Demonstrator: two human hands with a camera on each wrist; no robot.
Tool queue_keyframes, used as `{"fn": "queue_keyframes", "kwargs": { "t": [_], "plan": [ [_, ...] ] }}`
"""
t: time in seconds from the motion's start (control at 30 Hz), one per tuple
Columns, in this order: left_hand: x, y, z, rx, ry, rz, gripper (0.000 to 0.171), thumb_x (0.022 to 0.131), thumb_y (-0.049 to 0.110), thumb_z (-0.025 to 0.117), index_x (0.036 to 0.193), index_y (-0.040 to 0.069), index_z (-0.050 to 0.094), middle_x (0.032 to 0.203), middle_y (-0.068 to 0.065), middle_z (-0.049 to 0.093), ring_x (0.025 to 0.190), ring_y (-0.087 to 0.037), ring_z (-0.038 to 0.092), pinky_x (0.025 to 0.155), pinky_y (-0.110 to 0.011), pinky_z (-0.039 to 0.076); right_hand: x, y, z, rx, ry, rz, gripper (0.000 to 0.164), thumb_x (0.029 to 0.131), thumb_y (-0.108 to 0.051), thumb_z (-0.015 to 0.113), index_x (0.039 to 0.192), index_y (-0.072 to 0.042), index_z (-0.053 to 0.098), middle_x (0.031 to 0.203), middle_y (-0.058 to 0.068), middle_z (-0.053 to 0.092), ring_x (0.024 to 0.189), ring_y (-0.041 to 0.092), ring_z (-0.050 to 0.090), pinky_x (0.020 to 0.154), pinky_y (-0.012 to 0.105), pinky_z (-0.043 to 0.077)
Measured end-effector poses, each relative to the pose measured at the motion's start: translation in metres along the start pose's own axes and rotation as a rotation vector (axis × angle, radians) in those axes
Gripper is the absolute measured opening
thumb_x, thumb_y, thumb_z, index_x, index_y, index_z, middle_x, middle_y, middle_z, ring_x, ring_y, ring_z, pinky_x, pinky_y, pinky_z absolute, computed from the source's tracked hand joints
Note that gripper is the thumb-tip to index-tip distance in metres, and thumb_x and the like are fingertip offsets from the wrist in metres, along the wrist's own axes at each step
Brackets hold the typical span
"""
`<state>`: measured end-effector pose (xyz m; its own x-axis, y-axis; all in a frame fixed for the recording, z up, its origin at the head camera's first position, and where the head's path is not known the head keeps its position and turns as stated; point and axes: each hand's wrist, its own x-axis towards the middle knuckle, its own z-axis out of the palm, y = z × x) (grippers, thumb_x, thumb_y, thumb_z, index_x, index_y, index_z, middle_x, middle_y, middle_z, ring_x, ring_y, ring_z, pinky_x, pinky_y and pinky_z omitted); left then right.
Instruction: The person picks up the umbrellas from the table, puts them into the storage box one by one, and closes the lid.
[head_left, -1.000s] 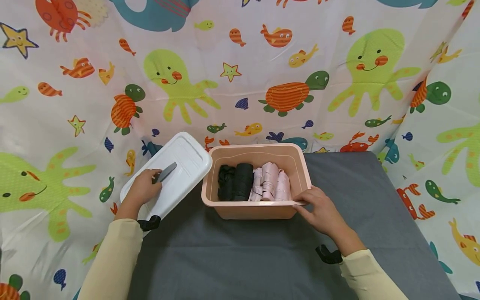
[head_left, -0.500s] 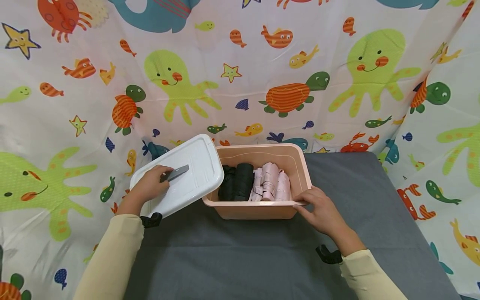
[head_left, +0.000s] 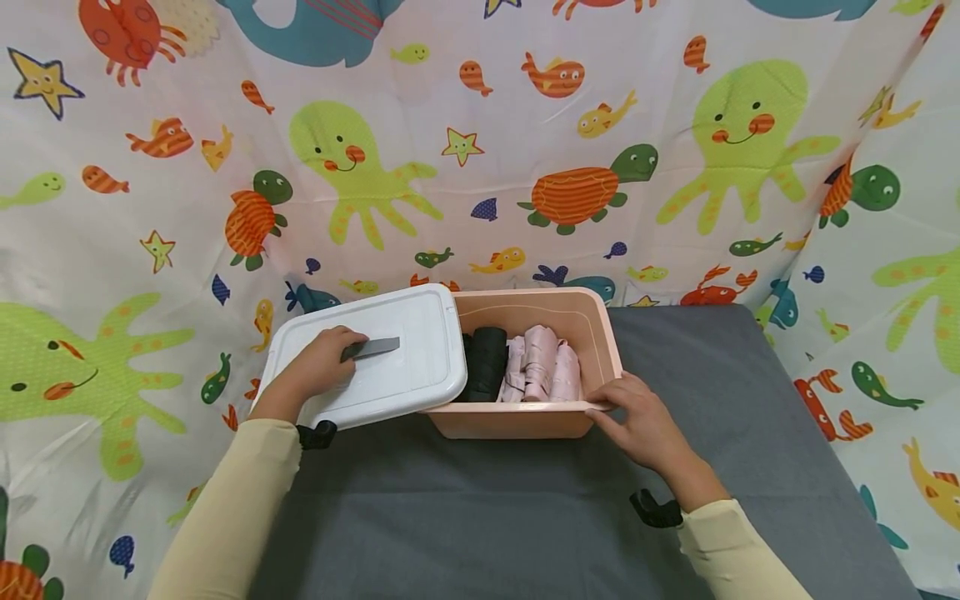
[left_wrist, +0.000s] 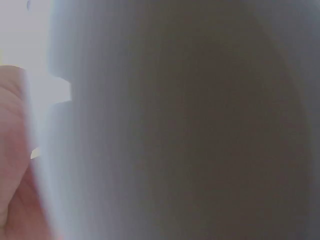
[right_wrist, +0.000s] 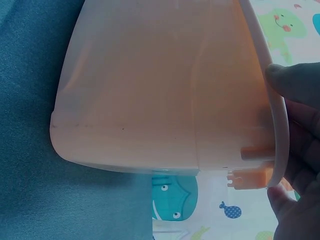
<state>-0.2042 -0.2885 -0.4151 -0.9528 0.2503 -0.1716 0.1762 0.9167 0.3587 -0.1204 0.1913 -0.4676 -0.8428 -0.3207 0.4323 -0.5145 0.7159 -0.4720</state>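
In the head view my left hand grips the grey handle of a white lid. The lid hangs tilted over the left end of a peach plastic storage box. My right hand pinches the box's rim near its front right corner, thumb and fingers on either side in the right wrist view. Inside lie dark rolled cloths, partly hidden by the lid, and pale pink rolled cloths. The blurred pale lid fills most of the left wrist view.
The box stands on a grey cloth-covered table, near its back edge. Behind and at both sides hangs a white curtain printed with sea animals. Grey tabletop lies in front of the box and to its right.
My left hand has carried the lid rightwards and turned it flatter and straighter, so it now covers the box's left end and part of the dark rolls. My right hand stays on the rim.
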Motion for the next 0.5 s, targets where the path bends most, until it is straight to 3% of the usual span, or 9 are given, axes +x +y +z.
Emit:
{"fn": "queue_keyframes", "kwargs": {
  "t": [0.3,0.5],
  "plan": [
    [0.01,0.011,0.004,0.056,0.003,0.05,0.048,0.089,0.006,0.054,0.136,0.005,0.054,0.133,-0.016,0.053,0.123,-0.033,0.045,0.11,-0.055,0.035,-0.001,0.0,0.0,-0.003,0.01,-0.011,0.018,0.077,-0.02,0.079,0.093,-0.013,0.073,0.085,-0.003,0.068,0.091,0.02,0.061,0.107,0.054,0.037],
    [0.012,0.023,0.003,0.066,0.013,0.078,0.047,0.089,0.006,0.055,0.135,0.004,0.055,0.13,-0.017,0.054,0.12,-0.032,0.048,0.109,-0.053,0.037,-0.001,0.0,0.0,0.004,0.008,-0.001,0.018,0.078,-0.021,0.079,0.094,-0.014,0.074,0.086,-0.003,0.068,0.097,0.023,0.061,0.106,0.055,0.038]
  ]
}}
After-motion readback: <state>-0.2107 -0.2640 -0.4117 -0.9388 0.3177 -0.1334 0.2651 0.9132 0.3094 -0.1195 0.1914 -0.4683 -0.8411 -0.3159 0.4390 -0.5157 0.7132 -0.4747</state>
